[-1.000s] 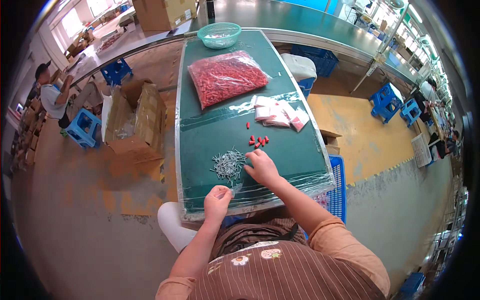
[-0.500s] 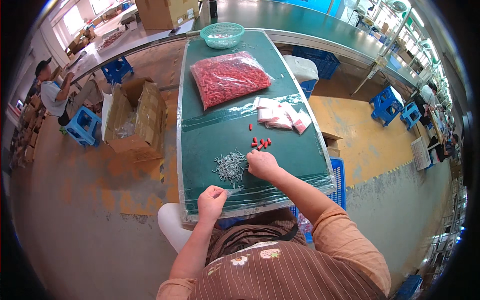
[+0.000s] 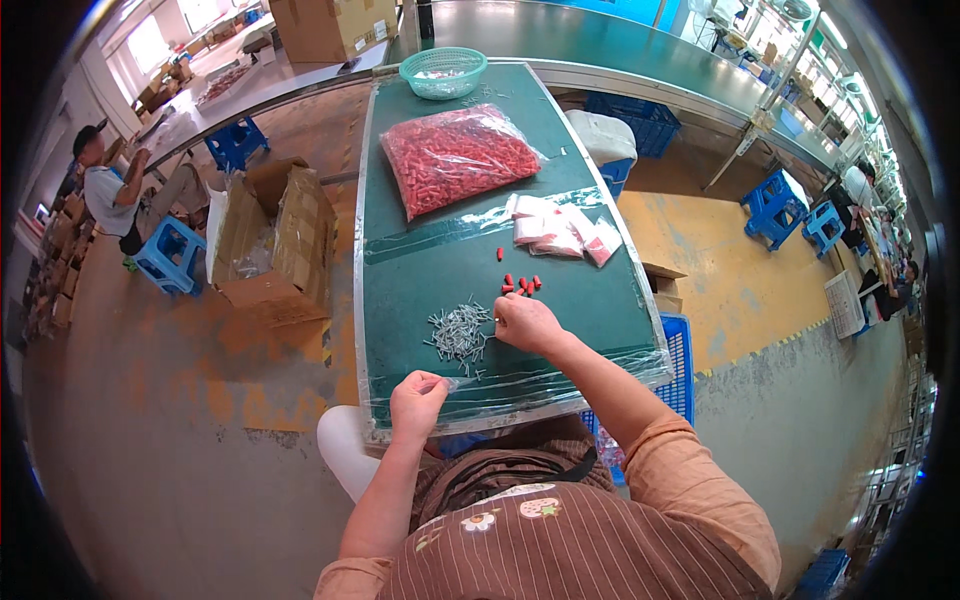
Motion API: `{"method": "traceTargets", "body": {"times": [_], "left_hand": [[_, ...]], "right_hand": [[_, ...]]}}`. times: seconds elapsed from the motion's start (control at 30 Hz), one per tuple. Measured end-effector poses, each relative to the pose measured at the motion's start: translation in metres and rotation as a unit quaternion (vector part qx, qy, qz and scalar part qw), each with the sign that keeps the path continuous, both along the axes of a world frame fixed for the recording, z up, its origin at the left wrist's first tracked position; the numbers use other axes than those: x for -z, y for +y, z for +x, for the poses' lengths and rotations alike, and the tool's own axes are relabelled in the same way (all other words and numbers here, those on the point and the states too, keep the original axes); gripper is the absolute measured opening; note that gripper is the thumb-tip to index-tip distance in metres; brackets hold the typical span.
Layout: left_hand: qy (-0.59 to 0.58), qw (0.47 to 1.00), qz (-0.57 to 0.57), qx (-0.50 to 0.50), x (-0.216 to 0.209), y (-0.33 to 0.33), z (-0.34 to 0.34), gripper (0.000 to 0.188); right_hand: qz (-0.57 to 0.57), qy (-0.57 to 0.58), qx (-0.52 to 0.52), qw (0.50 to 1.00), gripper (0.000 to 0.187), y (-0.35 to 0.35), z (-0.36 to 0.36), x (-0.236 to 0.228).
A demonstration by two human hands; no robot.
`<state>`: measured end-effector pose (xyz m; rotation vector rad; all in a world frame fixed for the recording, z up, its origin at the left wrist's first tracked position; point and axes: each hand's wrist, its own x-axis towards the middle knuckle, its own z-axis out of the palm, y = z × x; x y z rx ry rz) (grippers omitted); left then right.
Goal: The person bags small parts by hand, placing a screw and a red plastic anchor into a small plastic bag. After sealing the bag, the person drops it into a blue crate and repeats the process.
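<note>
My right hand (image 3: 526, 323) rests on the green table (image 3: 420, 265), fingers curled at the right edge of a small pile of grey metal screws (image 3: 459, 332). Whether it pinches a screw I cannot tell. A few loose red plastic plugs (image 3: 521, 285) lie just beyond that hand. My left hand (image 3: 418, 396) hovers at the table's near edge with fingers pinched together around something tiny that I cannot make out. Farther back lie several small filled clear bags (image 3: 560, 232) and one big clear bag of red plugs (image 3: 455, 155).
A teal mesh basket (image 3: 443, 71) stands at the table's far end. Open cardboard boxes (image 3: 275, 240) sit on the floor to the left, near a seated person (image 3: 110, 190) on a blue stool. Blue crates (image 3: 680, 385) sit right of the table; a white stool (image 3: 340, 455) is beside my knee.
My right hand has shifted slightly right and away from the screw pile's middle toward the red plugs. My left hand has pulled back to the table's near edge.
</note>
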<state>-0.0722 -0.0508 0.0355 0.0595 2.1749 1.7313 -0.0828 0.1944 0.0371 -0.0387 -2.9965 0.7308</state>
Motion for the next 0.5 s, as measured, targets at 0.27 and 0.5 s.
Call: {"method": "traceTargets", "body": {"times": [0.27,0.5], "left_hand": [[0.014,0.999,-0.027,0.017,0.0,0.003,0.001,0.008],[0.02,0.998,-0.05,0.035,-0.007,0.011,0.001,0.01]], "right_hand": [[-0.005,-0.063,0.04,0.997,0.013,-0.01,0.016,0.008],[0.027,-0.059,0.079,0.995,0.011,-0.011,0.012,0.014]]}}
